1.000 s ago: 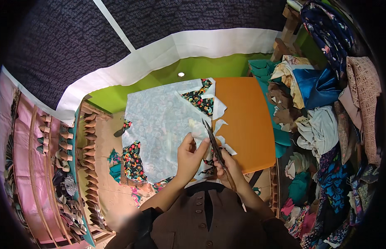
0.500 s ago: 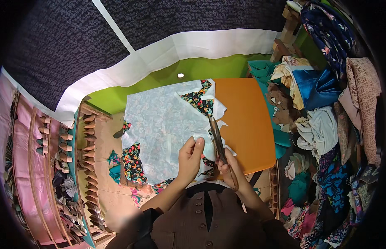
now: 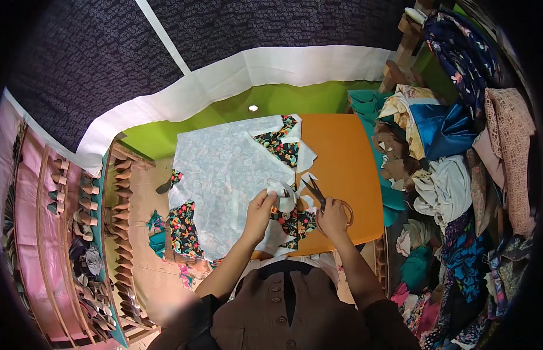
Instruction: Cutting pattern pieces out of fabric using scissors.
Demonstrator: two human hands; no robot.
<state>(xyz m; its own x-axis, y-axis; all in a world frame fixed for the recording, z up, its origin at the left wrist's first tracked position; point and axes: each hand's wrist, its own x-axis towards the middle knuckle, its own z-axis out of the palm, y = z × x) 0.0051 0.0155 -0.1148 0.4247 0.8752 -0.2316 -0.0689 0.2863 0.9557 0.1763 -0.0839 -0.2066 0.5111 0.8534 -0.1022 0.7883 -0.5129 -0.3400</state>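
Note:
My left hand (image 3: 260,211) pinches the edge of a white-backed piece of fabric (image 3: 288,202), which curls up above the table. In my right hand (image 3: 334,218) is a pair of scissors (image 3: 314,191), blades spread and pointing away toward the upper left. Their tips lie close to small white cut pieces at the fabric's right side. Beneath both hands spreads a large cloth (image 3: 216,166), pale side up. Its dark floral face (image 3: 184,228) shows where parts fold over at the left corner and upper right.
The cloth lies on an orange table (image 3: 353,157). Heaps of fabric (image 3: 444,186) crowd the right side. Wooden racks with shoe-shaped pieces (image 3: 124,216) stand left. Cloth scraps (image 3: 157,236) lie on the floor by the table's left side. A dark patterned curtain (image 3: 283,23) hangs ahead.
My right hand has moved right with the scissors, away from my left hand, and the blades have spread apart. My left hand has shifted slightly left, still holding the fabric edge.

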